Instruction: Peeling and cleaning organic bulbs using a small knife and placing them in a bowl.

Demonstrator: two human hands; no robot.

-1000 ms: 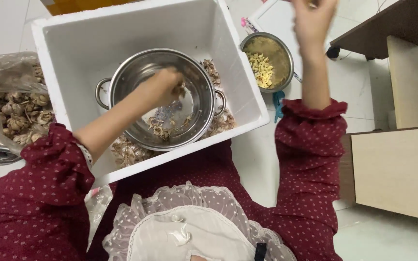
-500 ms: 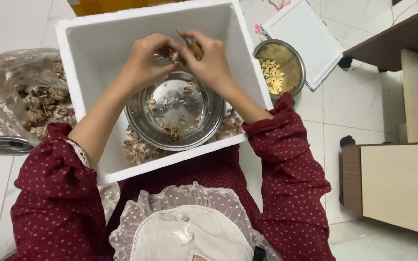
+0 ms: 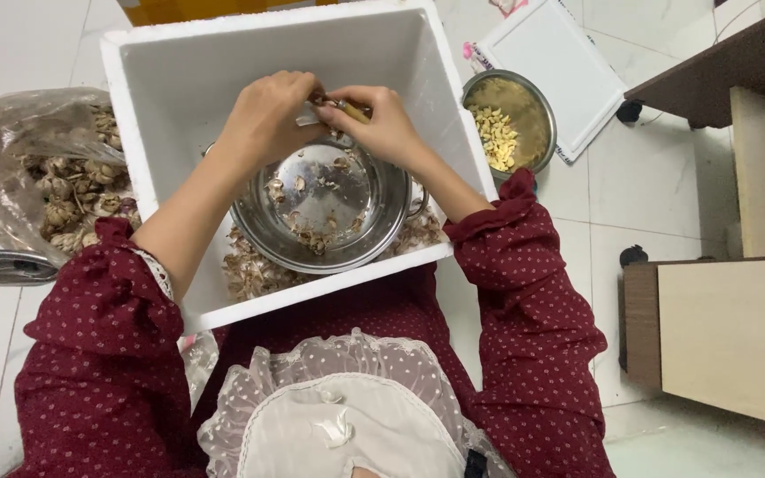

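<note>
**Peeling garlic, mid-batch**

Left hand point(image 3: 267, 111) and right hand point(image 3: 382, 124) are pinching one garlic clove point(image 3: 329, 108), fingers narrow, above the steel pot point(image 3: 325, 208). Peeled cloves are filling the bowl point(image 3: 508, 124) at 2 o'clock; the bag of bulbs point(image 3: 55, 177) at 9 is waiting.

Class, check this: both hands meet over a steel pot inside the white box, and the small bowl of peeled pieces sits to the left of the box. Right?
Not quite. The head view shows the bowl to the right of the box, not the left. The left hand and right hand do meet over the pot inside it.
</note>
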